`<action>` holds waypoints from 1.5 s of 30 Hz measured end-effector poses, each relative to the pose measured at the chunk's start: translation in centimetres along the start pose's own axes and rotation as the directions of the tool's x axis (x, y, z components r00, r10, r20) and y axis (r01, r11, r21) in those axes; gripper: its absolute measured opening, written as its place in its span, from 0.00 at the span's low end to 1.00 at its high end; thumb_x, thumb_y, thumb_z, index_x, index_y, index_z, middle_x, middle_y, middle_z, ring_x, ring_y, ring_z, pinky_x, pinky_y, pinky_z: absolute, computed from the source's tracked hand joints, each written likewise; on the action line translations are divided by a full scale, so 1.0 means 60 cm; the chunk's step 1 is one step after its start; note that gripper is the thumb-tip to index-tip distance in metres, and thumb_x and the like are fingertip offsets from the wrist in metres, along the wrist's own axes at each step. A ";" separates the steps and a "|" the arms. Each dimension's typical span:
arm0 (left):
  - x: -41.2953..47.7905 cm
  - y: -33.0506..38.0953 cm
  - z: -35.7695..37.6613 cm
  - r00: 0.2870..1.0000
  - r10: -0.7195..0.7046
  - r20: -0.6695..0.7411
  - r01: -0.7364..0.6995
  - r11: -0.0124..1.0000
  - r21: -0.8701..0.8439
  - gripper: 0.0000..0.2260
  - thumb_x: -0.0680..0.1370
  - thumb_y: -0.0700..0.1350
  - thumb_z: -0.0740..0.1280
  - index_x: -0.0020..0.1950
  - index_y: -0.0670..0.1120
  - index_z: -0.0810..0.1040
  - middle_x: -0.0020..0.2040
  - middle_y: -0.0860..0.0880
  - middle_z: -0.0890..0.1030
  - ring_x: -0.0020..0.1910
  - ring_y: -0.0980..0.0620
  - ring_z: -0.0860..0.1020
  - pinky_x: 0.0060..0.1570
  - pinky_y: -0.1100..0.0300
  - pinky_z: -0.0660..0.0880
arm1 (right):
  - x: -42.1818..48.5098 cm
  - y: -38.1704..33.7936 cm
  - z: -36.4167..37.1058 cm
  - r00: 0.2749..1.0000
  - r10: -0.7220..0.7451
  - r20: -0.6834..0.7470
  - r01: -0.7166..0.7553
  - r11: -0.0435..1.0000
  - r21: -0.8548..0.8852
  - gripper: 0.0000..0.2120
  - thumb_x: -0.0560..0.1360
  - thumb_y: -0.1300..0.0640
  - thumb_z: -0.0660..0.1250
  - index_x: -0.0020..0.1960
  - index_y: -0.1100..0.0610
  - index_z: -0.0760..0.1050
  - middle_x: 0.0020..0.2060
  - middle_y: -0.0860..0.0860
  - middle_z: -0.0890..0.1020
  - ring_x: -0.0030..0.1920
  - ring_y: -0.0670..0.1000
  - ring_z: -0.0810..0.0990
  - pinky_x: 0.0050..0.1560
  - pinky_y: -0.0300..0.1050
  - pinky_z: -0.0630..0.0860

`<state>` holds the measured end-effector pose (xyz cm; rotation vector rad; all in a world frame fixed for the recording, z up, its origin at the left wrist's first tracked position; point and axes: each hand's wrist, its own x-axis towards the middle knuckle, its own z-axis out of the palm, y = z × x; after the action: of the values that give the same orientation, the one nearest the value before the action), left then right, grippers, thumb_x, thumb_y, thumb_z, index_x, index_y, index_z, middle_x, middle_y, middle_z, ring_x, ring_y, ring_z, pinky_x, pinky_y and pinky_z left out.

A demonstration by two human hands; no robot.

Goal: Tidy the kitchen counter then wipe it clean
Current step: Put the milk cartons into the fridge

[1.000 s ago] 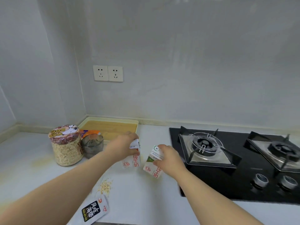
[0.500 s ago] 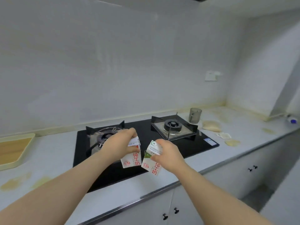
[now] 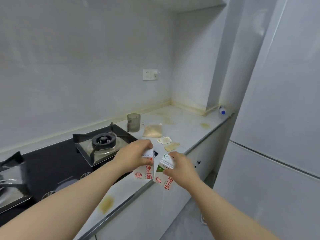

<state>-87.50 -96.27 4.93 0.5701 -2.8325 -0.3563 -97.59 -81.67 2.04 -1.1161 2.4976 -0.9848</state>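
The white refrigerator (image 3: 277, 118) stands past the counter's right end, and it is probably where both cartons are headed. The counter (image 3: 183, 122) runs from the gas hob (image 3: 52, 170) to the far right corner.

The left hand (image 3: 133, 155) grips the top of the left milk carton (image 3: 144, 171), fingers curled over its upper end, and holds it upright above the front edge, just beside the hob. The right hand (image 3: 181, 170) is wrapped round the right milk carton (image 3: 164, 178), which leans to the left and hangs just past the front edge, over the cabinet fronts. The two cartons are nearly touching.

To do this carry well, I would bring the leaning carton upright before moving on (an opened spout would dribble). With both hands full, a door cannot be pulled, so it makes sense to set one carton down near the counter's right end or to gather both in one hand first.

Other things are left to tidy towards the back edge: a bag of grain (image 3: 153, 131), a grey cup (image 3: 133, 122) and some flat packets (image 3: 165, 140). A yellow stain (image 3: 106, 204) by the front edge will want wiping after that.
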 end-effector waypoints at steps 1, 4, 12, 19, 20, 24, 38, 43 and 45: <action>0.034 0.010 0.013 1.000 0.014 0.011 -0.014 1.000 -0.023 0.20 0.73 0.54 0.69 0.62 0.52 0.70 0.58 0.54 0.75 0.54 0.53 0.74 0.45 0.59 0.71 | 0.020 0.021 -0.014 1.000 0.025 -0.014 -0.025 1.000 -0.007 0.19 0.72 0.56 0.69 0.61 0.52 0.70 0.55 0.51 0.76 0.51 0.51 0.79 0.49 0.51 0.79; 0.125 0.025 0.049 0.998 0.057 0.023 -0.056 0.997 -0.058 0.20 0.73 0.54 0.70 0.62 0.51 0.70 0.57 0.54 0.75 0.53 0.53 0.75 0.46 0.58 0.72 | 0.082 0.072 -0.042 0.996 0.064 -0.056 -0.066 0.997 -0.029 0.21 0.72 0.56 0.69 0.64 0.52 0.69 0.57 0.51 0.75 0.53 0.52 0.77 0.52 0.49 0.78; 0.402 0.021 0.113 0.995 0.099 0.027 -0.096 0.991 -0.095 0.21 0.72 0.54 0.70 0.62 0.51 0.70 0.59 0.53 0.75 0.56 0.52 0.74 0.52 0.55 0.73 | 0.320 0.172 -0.101 0.987 0.132 -0.092 -0.138 0.988 -0.063 0.20 0.71 0.57 0.69 0.62 0.53 0.70 0.56 0.52 0.76 0.54 0.52 0.76 0.54 0.48 0.76; 0.589 0.017 0.158 0.994 0.095 0.060 -0.092 0.994 -0.051 0.19 0.74 0.53 0.69 0.62 0.52 0.70 0.57 0.54 0.74 0.55 0.52 0.74 0.44 0.59 0.68 | 0.490 0.252 -0.141 0.984 0.152 -0.091 -0.158 0.986 -0.058 0.18 0.72 0.59 0.68 0.62 0.54 0.71 0.55 0.53 0.76 0.54 0.52 0.75 0.51 0.43 0.72; 0.609 0.013 0.165 0.993 0.090 0.079 -0.086 0.995 -0.055 0.19 0.74 0.54 0.69 0.61 0.52 0.70 0.57 0.54 0.74 0.55 0.52 0.74 0.44 0.59 0.68 | 0.511 0.263 -0.145 0.984 0.156 -0.086 -0.161 0.985 -0.055 0.18 0.73 0.59 0.68 0.62 0.54 0.71 0.55 0.53 0.76 0.54 0.52 0.75 0.51 0.43 0.72; 0.688 0.002 0.203 0.991 0.055 0.126 -0.050 0.998 -0.045 0.18 0.74 0.53 0.69 0.61 0.52 0.70 0.57 0.54 0.74 0.56 0.53 0.73 0.48 0.57 0.70 | 0.599 0.315 -0.158 0.988 0.150 -0.028 -0.152 0.986 -0.062 0.18 0.73 0.60 0.67 0.62 0.53 0.71 0.55 0.52 0.75 0.52 0.51 0.75 0.50 0.44 0.75; 0.837 -0.012 0.277 0.968 -0.191 0.160 0.195 0.981 -0.008 0.17 0.75 0.50 0.68 0.62 0.51 0.71 0.57 0.53 0.76 0.56 0.52 0.73 0.48 0.58 0.70 | 0.823 0.402 -0.160 0.966 -0.025 0.256 0.061 0.989 -0.133 0.23 0.71 0.64 0.66 0.63 0.50 0.72 0.60 0.53 0.73 0.63 0.53 0.71 0.51 0.39 0.67; 0.851 -0.017 0.292 0.961 -0.227 0.160 0.238 0.970 -0.053 0.16 0.75 0.47 0.67 0.63 0.49 0.71 0.58 0.51 0.77 0.56 0.51 0.73 0.47 0.59 0.71 | 0.849 0.403 -0.160 0.958 -0.016 0.287 0.057 0.989 -0.136 0.24 0.73 0.62 0.65 0.68 0.49 0.68 0.63 0.54 0.71 0.63 0.54 0.71 0.57 0.41 0.69; 0.855 -0.018 0.293 0.957 -0.229 0.175 0.246 0.966 -0.078 0.16 0.76 0.46 0.67 0.63 0.48 0.70 0.58 0.50 0.76 0.56 0.51 0.73 0.46 0.60 0.70 | 0.849 0.403 -0.157 0.957 -0.016 0.291 0.056 0.990 -0.129 0.24 0.73 0.63 0.64 0.68 0.50 0.67 0.62 0.54 0.70 0.62 0.54 0.71 0.56 0.42 0.70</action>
<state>-137.93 -114.64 -3.02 0.9027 -2.8854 -0.6104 -150.46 -102.56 -4.02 -1.2497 2.3404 -0.6136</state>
